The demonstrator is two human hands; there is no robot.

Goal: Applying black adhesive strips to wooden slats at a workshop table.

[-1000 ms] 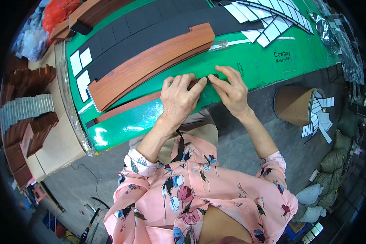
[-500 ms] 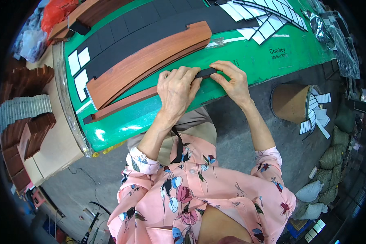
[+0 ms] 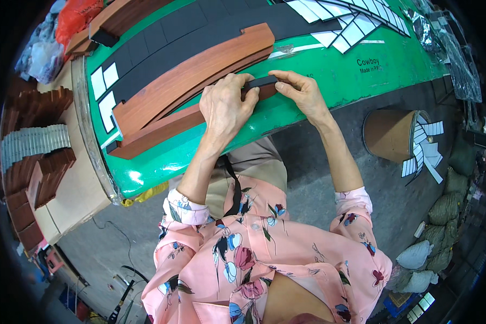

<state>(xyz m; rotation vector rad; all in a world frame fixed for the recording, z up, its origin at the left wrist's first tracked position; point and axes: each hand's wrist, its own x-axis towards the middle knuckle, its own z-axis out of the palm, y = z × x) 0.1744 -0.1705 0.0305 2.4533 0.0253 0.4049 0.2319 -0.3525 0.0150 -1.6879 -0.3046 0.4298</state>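
Observation:
A long, curved reddish-brown wooden bar [image 3: 159, 131] lies slanted along the near edge of the green table. Black pads cover its two ends; the right-end black pad [image 3: 263, 82] sits between my hands. My left hand [image 3: 221, 105] is closed over the bar, thumb and fingers gripping it just left of that pad. With thumb and forefinger, my right hand [image 3: 302, 96] pinches the pad at the bar's right tip. Behind it rests a second, wider curved wooden piece [image 3: 194, 78], notched at its right end.
Black foam sheets [image 3: 146, 40] and white-backed strips [image 3: 356, 33] lie on the green table [image 3: 329, 86]. Stacked wooden pieces [image 3: 48, 178] stand on the left. A brown bin [image 3: 386, 135] with strips spilling over its rim stands on the floor at right.
The bar has turned, showing more of its wooden side. Both hands have shifted slightly away from me and to the left, still at its right end.

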